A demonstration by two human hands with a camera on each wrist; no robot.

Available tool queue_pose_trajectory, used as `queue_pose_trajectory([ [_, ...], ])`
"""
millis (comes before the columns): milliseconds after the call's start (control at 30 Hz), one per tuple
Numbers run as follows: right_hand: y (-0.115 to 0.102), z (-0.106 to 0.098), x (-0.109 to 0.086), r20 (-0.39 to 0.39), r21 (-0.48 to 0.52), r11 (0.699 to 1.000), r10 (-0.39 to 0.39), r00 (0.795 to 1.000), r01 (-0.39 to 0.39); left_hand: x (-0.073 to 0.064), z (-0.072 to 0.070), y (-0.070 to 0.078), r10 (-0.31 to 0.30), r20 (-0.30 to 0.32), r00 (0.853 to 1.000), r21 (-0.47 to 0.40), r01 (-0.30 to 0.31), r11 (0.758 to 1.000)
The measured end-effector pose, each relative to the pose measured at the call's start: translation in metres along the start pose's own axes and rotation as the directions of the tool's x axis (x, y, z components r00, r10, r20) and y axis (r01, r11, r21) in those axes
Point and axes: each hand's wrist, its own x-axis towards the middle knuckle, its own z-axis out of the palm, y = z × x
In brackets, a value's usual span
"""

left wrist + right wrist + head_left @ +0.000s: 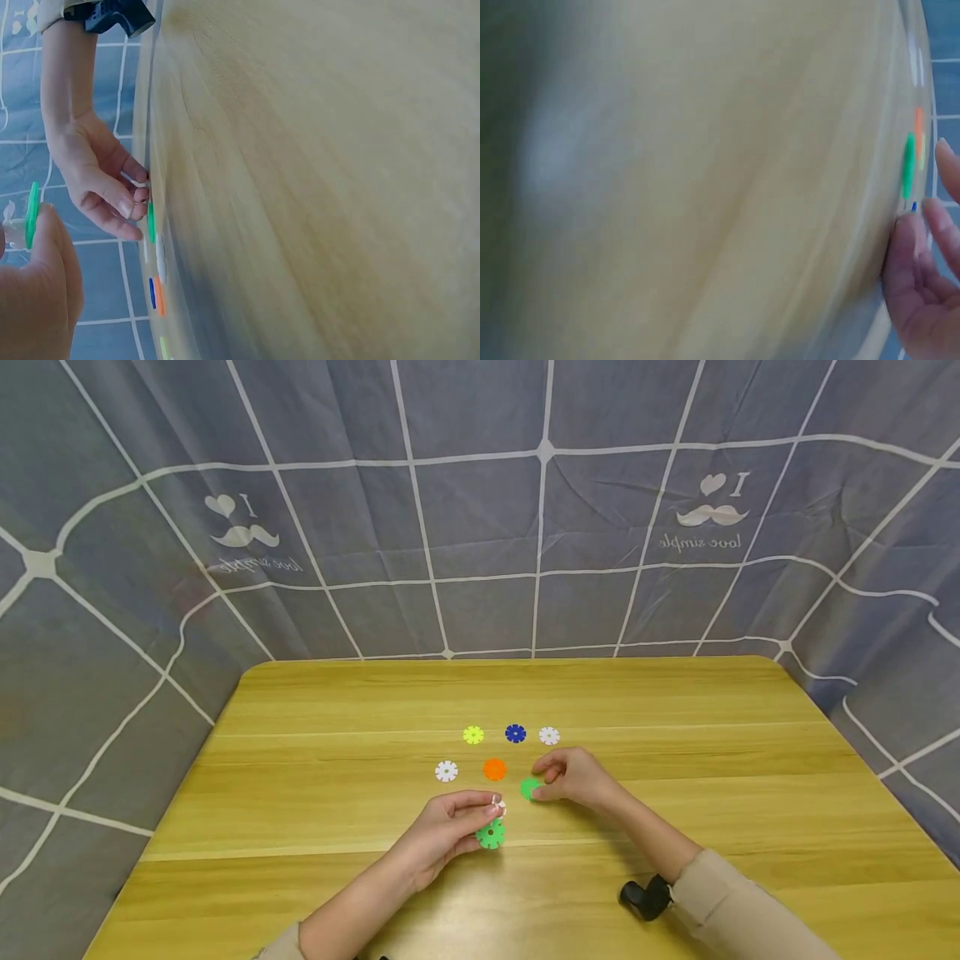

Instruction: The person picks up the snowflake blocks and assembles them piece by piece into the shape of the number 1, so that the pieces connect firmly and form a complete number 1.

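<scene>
My left hand pinches a small white piece between thumb and fingers, with a notched green disc against it. The thumb and fingertips partly cover the white piece, so how the two join is hidden. Above the table, my right hand has its thumb at the edge of a second green disc that lies flat. Its bent fingers stay apart from the thumb. In the left wrist view this right hand is beside the lying green disc.
Around the hands lie an orange disc, a white disc, a yellow disc, a dark blue disc and another white disc on the wooden table. A grey gridded curtain hangs behind.
</scene>
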Motion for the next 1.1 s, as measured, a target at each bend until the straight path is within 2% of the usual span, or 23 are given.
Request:
queue_pose_trajectory([
  [233,-0.009,0.012,0.002,-0.051,-0.207,0.978,-0.037,0.998,0.025,-0.001,0.001,0.0,-0.002,0.003,1.0,-0.001,0.002,1.0],
  [433,-0.012,0.015,0.003,-0.067,-0.227,0.973,0.014,0.998,-0.029,0.0,0.003,0.0,-0.005,0.013,1.0,0.006,0.005,1.0],
  [533,-0.012,0.013,0.004,-0.049,-0.211,0.977,0.023,0.999,-0.033,0.001,0.004,0.001,-0.005,0.011,1.0,0.009,0.004,1.0],
  [767,-0.011,0.006,0.009,0.071,-0.002,1.0,0.03,0.997,-0.03,0.003,0.004,0.0,-0.016,0.014,1.0,0.006,0.016,1.0],
  [867,-0.012,0.003,0.009,0.111,0.036,0.999,0.031,0.993,-0.035,0.004,0.005,-0.002,-0.032,0.014,0.999,-0.002,0.032,0.999],
  [1100,-0.027,-0.006,0.004,0.193,0.106,0.994,-0.041,0.98,0.021,0.004,0.005,0.0,-0.033,0.0,0.999,0.024,0.033,0.999],
])
